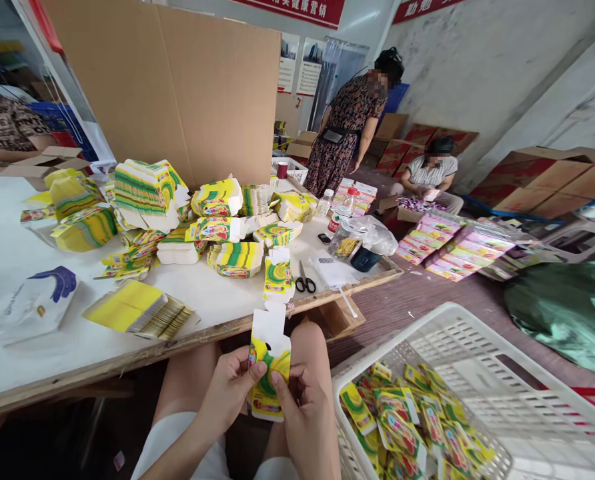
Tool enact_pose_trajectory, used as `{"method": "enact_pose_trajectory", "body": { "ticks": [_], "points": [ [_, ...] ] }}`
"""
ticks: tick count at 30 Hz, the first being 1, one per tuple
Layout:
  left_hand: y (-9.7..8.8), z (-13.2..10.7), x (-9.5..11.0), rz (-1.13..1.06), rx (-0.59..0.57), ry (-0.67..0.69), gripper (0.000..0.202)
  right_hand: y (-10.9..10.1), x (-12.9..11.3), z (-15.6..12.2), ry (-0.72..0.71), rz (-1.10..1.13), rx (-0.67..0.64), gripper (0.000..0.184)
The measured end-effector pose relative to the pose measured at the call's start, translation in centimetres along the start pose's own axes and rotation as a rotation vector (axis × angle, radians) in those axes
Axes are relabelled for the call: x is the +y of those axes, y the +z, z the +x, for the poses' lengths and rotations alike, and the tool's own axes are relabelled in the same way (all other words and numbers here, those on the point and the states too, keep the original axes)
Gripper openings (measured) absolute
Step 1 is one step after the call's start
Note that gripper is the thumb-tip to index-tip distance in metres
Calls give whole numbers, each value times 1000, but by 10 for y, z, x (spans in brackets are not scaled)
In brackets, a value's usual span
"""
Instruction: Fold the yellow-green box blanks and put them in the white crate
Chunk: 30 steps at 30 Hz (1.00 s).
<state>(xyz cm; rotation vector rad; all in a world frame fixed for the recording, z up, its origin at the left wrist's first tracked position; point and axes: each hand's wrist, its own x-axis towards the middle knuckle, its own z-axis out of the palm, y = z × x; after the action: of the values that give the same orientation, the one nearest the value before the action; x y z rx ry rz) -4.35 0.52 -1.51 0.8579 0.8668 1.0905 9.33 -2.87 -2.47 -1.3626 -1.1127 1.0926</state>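
Over my lap I hold a yellow and green folding carton, its white flaps sticking up at the top. On its left edge my left hand is closed, thumb pressed on the printed face. Opposite it, my right hand pinches the right side with its thumb on the front. Another carton of the same print lies at the table edge just beyond. Black-handled scissors rest beside that one. Down to my right, a white plastic basket contains many yellow and green cartons.
Carton stacks cover the white table before an upright cardboard sheet. A yellow bundle and white packet lie left. Bottles and a jar stand right. Several people work around the room.
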Motion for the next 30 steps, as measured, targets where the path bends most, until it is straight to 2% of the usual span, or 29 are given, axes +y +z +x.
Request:
{"method": "enact_pose_trajectory", "body": {
  "ticks": [2, 4, 7, 9, 13, 16, 19, 22, 25, 27, 28, 30],
  "points": [
    [-2, -1, -2, 37, -3, 28, 36, -2, -1, 1, 10, -1, -12, 26],
    [-4, -4, -4, 66, 1, 53, 50, -4, -3, 3, -9, 0, -33, 24],
    [-8, -11, -2, 58, -22, 71, 67, -10, -7, 6, -138, 5, -10, 30],
    [-10, -15, 3, 43, -96, 59, 72, -15, -8, 8, -219, 10, -11, 39],
    [-15, -20, 14, 26, -240, -37, 69, -27, -11, 12, -182, 40, -192, 42],
    [-15, -21, 17, 6, -269, -95, 57, -33, -17, 15, -136, 39, -270, 31],
    [-12, -22, 18, -6, -285, -113, 46, -35, -25, 16, -134, -19, -265, 19],
    [-8, -24, 18, 7, -292, -110, 42, -33, -28, 18, -178, -47, -245, 22],
    [-8, -25, 17, -20, -272, -76, 74, -30, -24, 18, -219, -16, -158, 19],
    [-10, -25, 17, -29, -302, -67, 87, -29, -22, 19, -221, 6, -115, 32],
    [-12, -24, 16, -13, -322, -65, 85, -30, -22, 20, -227, 4, -119, 36],
    [-15, -22, 15, 57, -318, -50, 67, -33, -24, 22, -262, -21, -155, 29]
  ]
}}
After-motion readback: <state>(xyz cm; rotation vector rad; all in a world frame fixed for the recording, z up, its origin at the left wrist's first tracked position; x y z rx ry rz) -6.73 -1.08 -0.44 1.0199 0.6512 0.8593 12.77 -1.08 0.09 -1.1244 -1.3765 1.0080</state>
